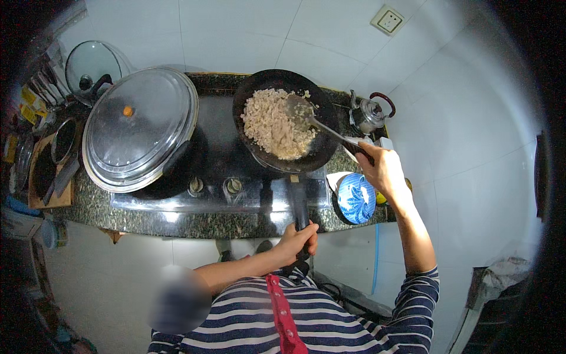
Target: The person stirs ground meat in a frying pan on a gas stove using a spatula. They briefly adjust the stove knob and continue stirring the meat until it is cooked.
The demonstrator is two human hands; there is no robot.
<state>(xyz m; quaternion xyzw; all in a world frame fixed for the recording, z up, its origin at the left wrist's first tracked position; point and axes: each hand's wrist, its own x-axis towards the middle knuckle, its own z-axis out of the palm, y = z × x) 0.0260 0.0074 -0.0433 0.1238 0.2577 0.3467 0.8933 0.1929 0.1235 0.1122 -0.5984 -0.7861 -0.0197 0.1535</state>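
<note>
A dark frying pan (325,152) stands on the right side of the gas stove, holding crumbly, pale minced food (269,124). My left hand (300,241) is closed around the pan's black handle (299,203) near its end. With my right hand (382,166) I grip the dark handle of a metal spatula (325,127); its blade lies on the food in the right half of the pan. A blue-and-white patterned bowl or plate (356,199) is on the counter below my right hand, with a white item partly under it.
A large pot with a domed metal lid (150,141) takes up the stove's left side. Two knobs (234,186) face me. Behind right stands a metal kettle (369,114). At left are a glass lid (93,66), a wooden board (66,197) with a cleaver, and utensils. Tiled walls border the counter.
</note>
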